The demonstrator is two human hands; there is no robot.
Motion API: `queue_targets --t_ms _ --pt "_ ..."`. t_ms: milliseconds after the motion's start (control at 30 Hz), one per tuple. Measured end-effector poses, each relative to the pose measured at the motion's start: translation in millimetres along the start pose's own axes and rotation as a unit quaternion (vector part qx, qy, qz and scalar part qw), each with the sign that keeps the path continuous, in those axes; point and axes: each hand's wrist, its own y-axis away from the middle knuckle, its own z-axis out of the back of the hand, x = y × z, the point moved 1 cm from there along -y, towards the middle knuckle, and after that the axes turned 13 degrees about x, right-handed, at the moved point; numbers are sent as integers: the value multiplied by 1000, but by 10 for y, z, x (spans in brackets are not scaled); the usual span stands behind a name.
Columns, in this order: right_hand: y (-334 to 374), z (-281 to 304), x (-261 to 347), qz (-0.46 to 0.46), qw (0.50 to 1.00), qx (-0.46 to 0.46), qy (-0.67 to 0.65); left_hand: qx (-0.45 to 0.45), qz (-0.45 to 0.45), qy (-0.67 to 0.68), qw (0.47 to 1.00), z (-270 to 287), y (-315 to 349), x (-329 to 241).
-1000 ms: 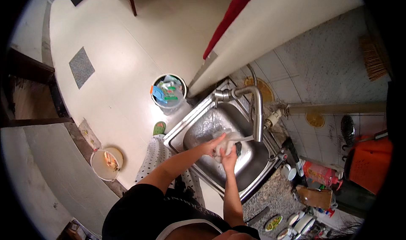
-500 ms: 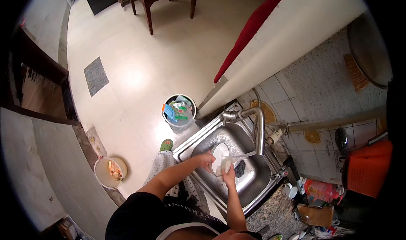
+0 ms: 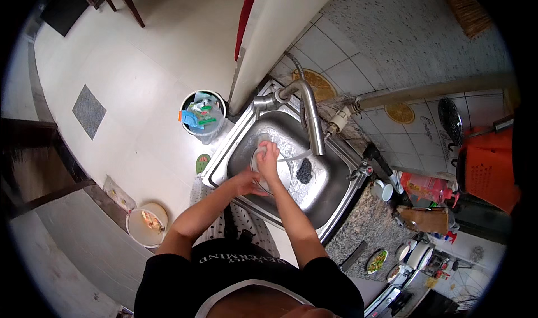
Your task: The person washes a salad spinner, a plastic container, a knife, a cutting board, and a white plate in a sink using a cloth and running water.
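A white plate (image 3: 283,175) is held low over the steel sink basin (image 3: 330,192). My left hand (image 3: 249,182) is closed on its near left edge. My right hand (image 3: 268,160) presses a pale, wet cloth or sponge (image 3: 259,155) against the plate's far left side; the fingers partly cover it, so its exact kind is unclear. From the faucet (image 3: 315,127) a stream of water runs down toward the plate and my right hand. Just right of the plate, a dark mesh scrubber (image 3: 304,171) lies on the basin floor.
A lined trash bin (image 3: 203,116) stands left of the sink. Farther left is a pale bucket (image 3: 147,225). On the granite counter (image 3: 353,228) are a white mug (image 3: 382,191), a knife (image 3: 353,256) and a dish of green food (image 3: 377,261). A thick pipe (image 3: 437,98) crosses the tiled wall.
My right hand, with the pale cloth or sponge, has moved from the plate's right side across to its far left. My left hand has shifted to the near left edge. The head view has turned.
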Motion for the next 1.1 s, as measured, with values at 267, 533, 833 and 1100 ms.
queue_targets --t_ms 267,533,833,1100 --pt "438 31 -429 -197 927 38 317 -93 -81 -144 982 -200 -84 -39" --pt "344 -5 153 -233 800 181 -522 -153 -61 -133 977 26 -152 -127" --pt "-119 102 -24 1 1000 -13 18 -153 -65 -55 984 -105 -240 135" --pt "405 -45 -692 -181 932 14 313 -199 -130 -175 956 -184 -306 57"
